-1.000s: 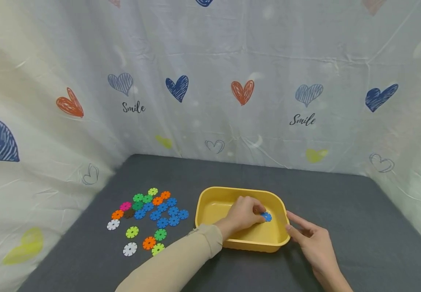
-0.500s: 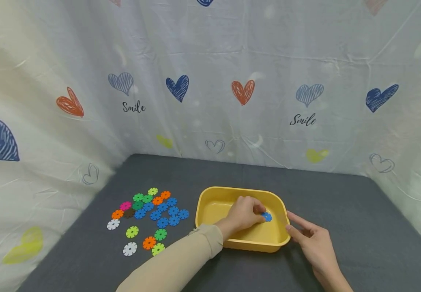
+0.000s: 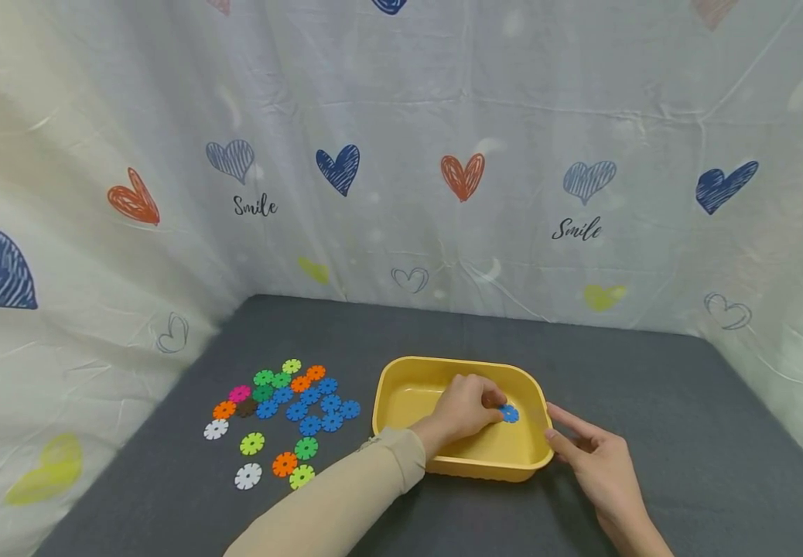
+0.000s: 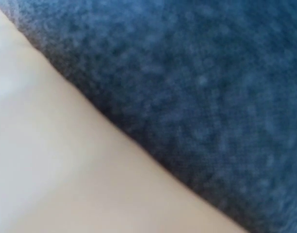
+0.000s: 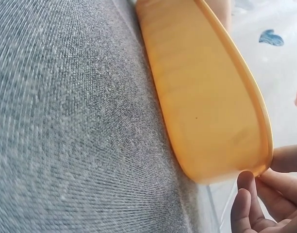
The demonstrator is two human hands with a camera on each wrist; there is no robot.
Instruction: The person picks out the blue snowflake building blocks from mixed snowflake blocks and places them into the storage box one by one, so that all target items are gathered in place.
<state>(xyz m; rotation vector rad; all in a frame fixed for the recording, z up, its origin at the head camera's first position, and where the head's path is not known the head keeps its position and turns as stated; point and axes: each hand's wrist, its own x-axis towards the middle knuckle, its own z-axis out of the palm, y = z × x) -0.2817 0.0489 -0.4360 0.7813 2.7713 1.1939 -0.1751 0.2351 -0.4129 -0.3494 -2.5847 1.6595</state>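
Note:
My left hand (image 3: 467, 406) reaches down into a yellow plastic basin (image 3: 492, 468) and pinches a blue notched disc (image 3: 509, 414) near the right end inside. Part of the disc is hidden behind the fingertips. At the basin's right side, my right hand (image 3: 596, 460) holds the rim with thumb and fingers. The right wrist view has those fingers (image 5: 244, 201) at the corner of the basin wall (image 5: 206, 107). Only a blurred pale surface and dark cloth appear in the left wrist view.
Left of the basin lie several flat notched discs: blue (image 3: 310, 425), green (image 3: 306, 447), orange (image 3: 285, 464), yellow-green (image 3: 251, 443), white (image 3: 247, 476), pink (image 3: 239, 394) and brown (image 3: 246, 407). Dark grey cloth (image 3: 652, 402) covers the table. A pale curtain (image 3: 401, 232) printed with hearts hangs behind.

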